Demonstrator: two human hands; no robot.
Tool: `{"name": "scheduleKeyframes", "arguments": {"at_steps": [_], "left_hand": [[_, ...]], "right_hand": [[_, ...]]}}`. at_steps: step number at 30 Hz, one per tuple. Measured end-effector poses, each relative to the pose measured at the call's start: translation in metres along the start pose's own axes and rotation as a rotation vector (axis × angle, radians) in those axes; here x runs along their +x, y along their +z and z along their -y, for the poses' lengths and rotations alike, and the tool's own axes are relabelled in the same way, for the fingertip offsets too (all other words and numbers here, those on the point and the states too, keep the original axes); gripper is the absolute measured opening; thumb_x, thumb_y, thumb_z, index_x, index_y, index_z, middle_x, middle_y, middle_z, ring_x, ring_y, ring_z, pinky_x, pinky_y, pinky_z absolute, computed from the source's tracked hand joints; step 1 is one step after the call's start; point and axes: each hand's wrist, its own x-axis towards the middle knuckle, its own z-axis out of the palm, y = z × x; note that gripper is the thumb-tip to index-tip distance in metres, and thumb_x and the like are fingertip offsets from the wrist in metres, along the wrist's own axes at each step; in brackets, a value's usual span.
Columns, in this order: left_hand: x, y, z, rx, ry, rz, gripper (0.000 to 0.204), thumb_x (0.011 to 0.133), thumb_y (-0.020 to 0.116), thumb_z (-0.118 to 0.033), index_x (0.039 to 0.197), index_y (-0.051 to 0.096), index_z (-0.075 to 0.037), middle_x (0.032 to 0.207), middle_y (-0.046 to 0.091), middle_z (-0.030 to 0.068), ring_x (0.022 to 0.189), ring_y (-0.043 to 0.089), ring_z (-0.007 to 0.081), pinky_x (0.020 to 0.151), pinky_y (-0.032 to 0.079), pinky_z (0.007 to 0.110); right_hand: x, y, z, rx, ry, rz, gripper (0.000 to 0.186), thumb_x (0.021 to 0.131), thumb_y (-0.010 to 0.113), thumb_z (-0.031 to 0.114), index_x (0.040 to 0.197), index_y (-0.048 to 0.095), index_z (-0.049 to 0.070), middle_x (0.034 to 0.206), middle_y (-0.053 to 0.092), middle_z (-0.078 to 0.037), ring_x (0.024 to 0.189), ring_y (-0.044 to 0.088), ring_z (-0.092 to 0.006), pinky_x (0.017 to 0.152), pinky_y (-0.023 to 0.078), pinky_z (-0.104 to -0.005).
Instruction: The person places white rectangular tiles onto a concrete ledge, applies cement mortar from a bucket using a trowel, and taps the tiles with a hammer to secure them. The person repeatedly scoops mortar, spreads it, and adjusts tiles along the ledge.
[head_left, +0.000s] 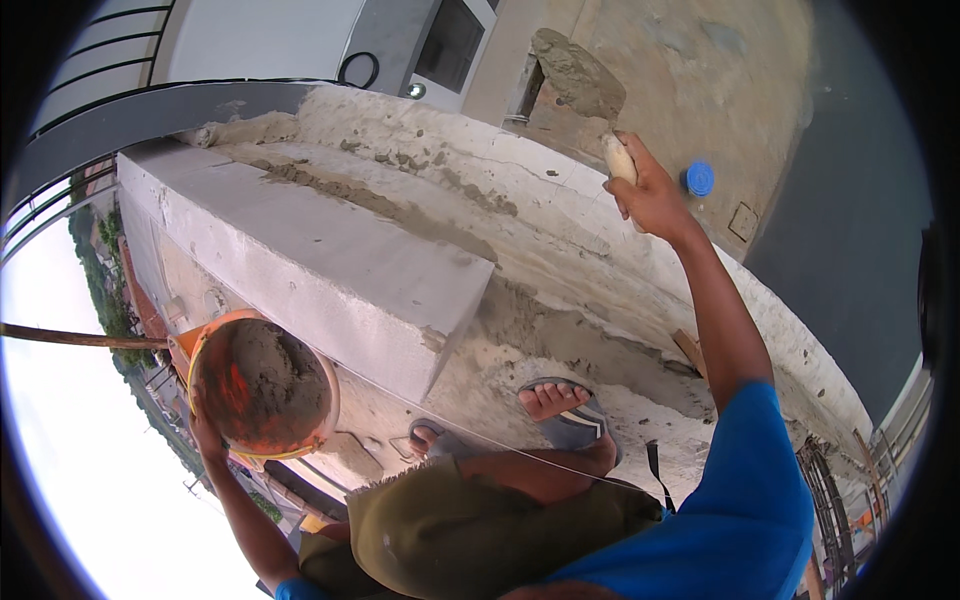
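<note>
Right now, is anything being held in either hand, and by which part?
The right hand grips a trowel by its handle. The left hand is at the rim of a bucket; whether it grips firmly cannot be told.

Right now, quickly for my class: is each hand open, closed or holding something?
Left hand: touching the bucket at its rim; grip cannot be told.
Right hand: closed, holding the trowel by its handle.

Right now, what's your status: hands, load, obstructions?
Right hand gripping trowel, loaded with grey mortar. Left hand at bucket rim, more mortar inside. Blue cap right of right hand, clear of trowel.
</note>
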Motion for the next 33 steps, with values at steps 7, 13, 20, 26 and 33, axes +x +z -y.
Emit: {"name": "scheduleKeyframes", "arguments": {"at_steps": [7, 13, 20, 26, 33], "left_hand": [[-0.007, 0.005, -0.007, 0.030, 0.029, -0.013, 0.074, 0.114, 0.051, -0.056, 0.155, 0.056, 0.006, 0.147, 0.066, 0.0166, 0.129, 0.065, 0.0259, 0.112, 0.050, 0.039], [-0.001, -0.012, 0.005, 0.039, -0.018, -0.002, 0.068, 0.115, 0.051, -0.052, 0.155, 0.058, 0.002, 0.148, 0.067, 0.0140, 0.133, 0.064, 0.0232, 0.116, 0.048, 0.037], [-0.008, 0.005, -0.010, -0.056, 0.084, 0.014, 0.066, 0.110, 0.061, -0.055, 0.140, 0.070, 0.003, 0.123, 0.077, 0.0138, 0.108, 0.073, 0.0196, 0.097, 0.057, 0.036], [0.000, -0.013, 0.018, 0.003, 0.039, 0.031, 0.087, 0.100, 0.065, -0.072, 0.140, 0.070, 0.005, 0.126, 0.076, 0.0182, 0.114, 0.072, 0.0237, 0.104, 0.055, 0.039], [0.030, -0.016, 0.052, -0.165, 0.141, 0.064, 0.082, 0.102, 0.064, -0.069, 0.138, 0.071, 0.005, 0.129, 0.075, 0.0207, 0.117, 0.072, 0.0261, 0.101, 0.056, 0.042]], "right_hand": [[-0.058, 0.068, 0.005, -0.491, 0.073, 0.236, 0.066, 0.097, 0.061, 0.017, 0.157, 0.033, 0.009, 0.118, 0.069, -0.037, 0.109, 0.068, -0.0554, 0.096, 0.052, -0.0576], [-0.117, 0.044, 0.100, -0.285, 0.007, 0.169, 0.066, 0.099, 0.059, 0.014, 0.159, 0.032, 0.011, 0.093, 0.070, -0.019, 0.077, 0.070, -0.0358, 0.071, 0.055, -0.0461], [-0.162, 0.092, 0.195, 0.306, 0.092, 0.574, 0.057, 0.101, 0.051, 0.005, 0.157, 0.039, 0.009, 0.093, 0.057, -0.007, 0.060, 0.055, -0.0128, 0.050, 0.047, -0.0323], [-0.215, 0.255, 0.245, -0.293, -0.397, 0.732, 0.053, 0.103, 0.056, 0.016, 0.152, 0.040, 0.002, 0.099, 0.066, -0.021, 0.076, 0.066, -0.0308, 0.075, 0.053, -0.0472], [-0.188, 0.390, 0.192, -1.070, -0.363, 0.752, 0.053, 0.103, 0.054, 0.027, 0.147, 0.041, -0.001, 0.114, 0.068, -0.037, 0.104, 0.067, -0.0549, 0.092, 0.050, -0.0603]]}}
